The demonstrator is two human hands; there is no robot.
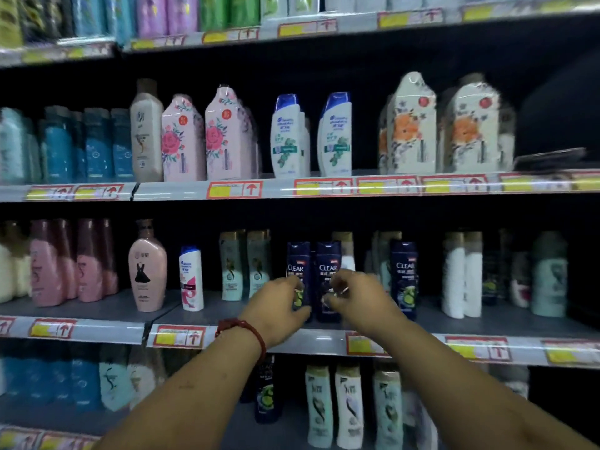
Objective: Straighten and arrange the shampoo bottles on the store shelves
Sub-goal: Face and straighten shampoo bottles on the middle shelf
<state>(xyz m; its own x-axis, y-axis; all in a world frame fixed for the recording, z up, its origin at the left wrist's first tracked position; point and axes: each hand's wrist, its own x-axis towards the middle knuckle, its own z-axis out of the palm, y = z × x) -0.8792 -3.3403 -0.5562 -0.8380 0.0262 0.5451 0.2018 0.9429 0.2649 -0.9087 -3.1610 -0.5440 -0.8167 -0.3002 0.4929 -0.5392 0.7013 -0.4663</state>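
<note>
We find two dark-blue shampoo bottles standing upright and touching, to the left of the lone CLEAR bottle [403, 277] and on the same shelf [324, 340]. Our left hand [279, 306] curls fingers and thumb around the farther bottle [298, 258]. Our right hand [357, 300] curls its fingers around the nearer bottle [328, 258]. A red bracelet [246, 329] encircles the left wrist.

Dim light is catching the bottles [183, 138] from the front while the shelf backs [357, 66] are sinking into black. Glare is streaking the price strips [323, 186], and blur is smearing the bowed edges.
</note>
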